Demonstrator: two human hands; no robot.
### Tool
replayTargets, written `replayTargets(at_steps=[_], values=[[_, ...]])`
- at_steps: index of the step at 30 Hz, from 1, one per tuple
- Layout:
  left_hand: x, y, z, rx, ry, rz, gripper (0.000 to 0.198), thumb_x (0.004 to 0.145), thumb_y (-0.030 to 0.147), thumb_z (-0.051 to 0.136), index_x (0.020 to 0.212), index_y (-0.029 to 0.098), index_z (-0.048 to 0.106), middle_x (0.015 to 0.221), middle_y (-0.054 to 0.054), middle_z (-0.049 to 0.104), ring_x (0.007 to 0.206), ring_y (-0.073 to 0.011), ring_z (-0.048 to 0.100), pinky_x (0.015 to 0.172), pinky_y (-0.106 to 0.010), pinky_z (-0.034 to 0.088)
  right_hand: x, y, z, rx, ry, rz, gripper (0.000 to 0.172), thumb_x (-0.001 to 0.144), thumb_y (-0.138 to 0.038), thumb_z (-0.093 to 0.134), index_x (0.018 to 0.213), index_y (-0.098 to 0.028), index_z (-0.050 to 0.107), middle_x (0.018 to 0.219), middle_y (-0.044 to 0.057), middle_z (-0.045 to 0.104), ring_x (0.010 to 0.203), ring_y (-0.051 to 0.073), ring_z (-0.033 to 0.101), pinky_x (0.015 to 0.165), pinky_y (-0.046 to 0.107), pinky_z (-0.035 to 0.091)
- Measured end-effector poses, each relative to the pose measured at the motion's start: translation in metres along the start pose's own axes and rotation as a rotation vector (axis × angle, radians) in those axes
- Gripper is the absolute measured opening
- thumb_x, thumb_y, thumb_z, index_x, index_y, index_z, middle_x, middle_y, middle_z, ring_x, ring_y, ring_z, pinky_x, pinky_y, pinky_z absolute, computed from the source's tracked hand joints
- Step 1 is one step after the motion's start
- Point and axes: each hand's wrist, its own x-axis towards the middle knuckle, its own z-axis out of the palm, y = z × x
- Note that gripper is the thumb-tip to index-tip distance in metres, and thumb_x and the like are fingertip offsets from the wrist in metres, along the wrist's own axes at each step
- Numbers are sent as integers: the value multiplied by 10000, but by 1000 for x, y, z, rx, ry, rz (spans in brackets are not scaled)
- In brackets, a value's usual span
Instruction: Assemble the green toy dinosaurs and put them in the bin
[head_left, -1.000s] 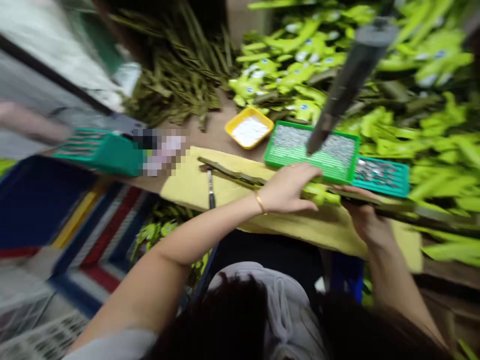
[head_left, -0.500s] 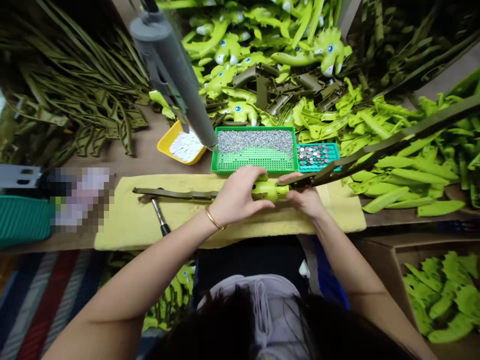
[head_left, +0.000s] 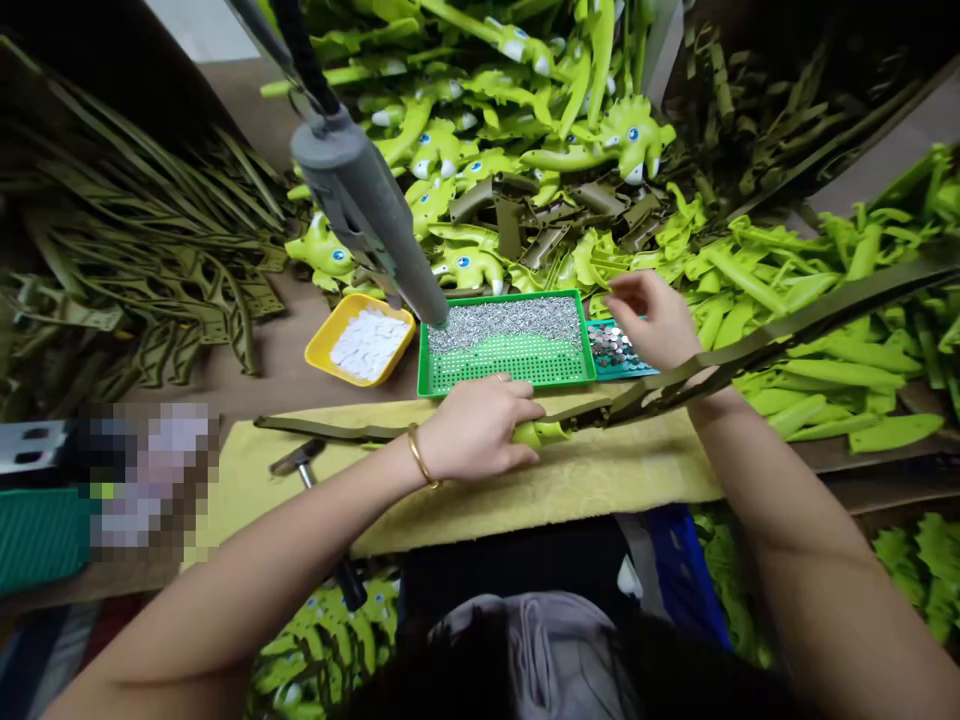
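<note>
My left hand (head_left: 480, 428) is closed around a lime-green plastic piece (head_left: 541, 432) above the yellow cloth. From this piece a long olive-brown strip (head_left: 330, 428) runs left beneath my wrist, and another olive strip (head_left: 750, 345) stretches right, up past my right forearm. My right hand (head_left: 656, 318) is off the piece, over a teal tray of small silver discs (head_left: 613, 345) beside the lime-green parts. Its fingers are half curled, with the thumb apart and nothing visible between them. A hammer (head_left: 300, 460) lies on the cloth, partly hidden by my left forearm.
A green perforated tray (head_left: 510, 372) holds small metal pins. Left of it stands a yellow bowl (head_left: 319, 345) of white pieces. A grey cylindrical tool (head_left: 367, 200) hangs over the trays. Lime-green dinosaur-like parts (head_left: 465, 265) are heaped behind, and olive parts (head_left: 187, 270) at the left.
My right hand has let go of the held piece and moved up and away to the disc tray. My left hand keeps its hold. The camera view has shifted slightly.
</note>
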Motion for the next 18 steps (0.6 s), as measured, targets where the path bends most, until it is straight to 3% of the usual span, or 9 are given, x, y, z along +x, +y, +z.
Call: replayTargets(at_steps=[2,5,7,9,11,14,17,18], values=[[2,-1,-1,-9,-16,12,406,803,493,673,1105,222,682,970,-37,650,921,-243,579,737,-355,450,49,0,13,-194,-21,-155,306,868,-140,477,1141,-157,613,1110,121,692,1041,245,635,915,453,510],[1,-1,-2,-17,-21,24,415,807,488,669,1125,221,675,975,-38,648,918,-240,576,745,-360,457,104,-2,44,-470,-144,-395,432,882,-65,369,1235,-173,595,1385,121,566,1310,294,477,1041,543,398],[0,-1,-2,-23,-22,32,421,804,487,671,1128,218,674,972,-38,647,921,-241,575,757,-364,462,123,0,55,-522,-183,-464,395,908,-104,365,1201,-177,620,1390,111,568,1353,295,441,1096,570,331],[0,-3,-2,-33,-22,37,432,797,484,679,1135,215,674,975,-40,648,929,-244,578,771,-368,468,124,4,49,-394,-124,-440,322,902,-165,436,1158,-172,631,1292,115,637,1302,278,501,1112,547,336],[1,-6,-2,-46,-17,36,444,790,480,687,1146,215,674,983,-43,654,941,-251,587,778,-372,472,105,12,23,-66,60,-279,335,841,-247,563,1168,-182,591,1198,116,674,1177,267,596,1037,507,435],[4,-8,-2,-69,3,32,447,780,478,696,1144,218,683,991,-49,667,962,-263,606,775,-372,476,45,28,-42,399,380,51,445,782,-436,608,1180,-267,505,1157,102,662,917,242,688,754,418,552],[11,-5,-4,-78,28,5,457,777,483,691,1153,224,684,1002,-57,670,961,-270,621,751,-367,478,-36,40,-104,446,394,200,314,845,-548,476,1081,-371,586,1221,88,638,824,230,694,513,342,449],[15,-2,-5,-79,32,-12,464,779,491,684,1160,227,682,1004,-60,670,954,-273,624,739,-366,477,-62,40,-116,478,415,278,291,836,-576,478,1034,-416,621,1166,82,667,733,205,676,420,317,332]])
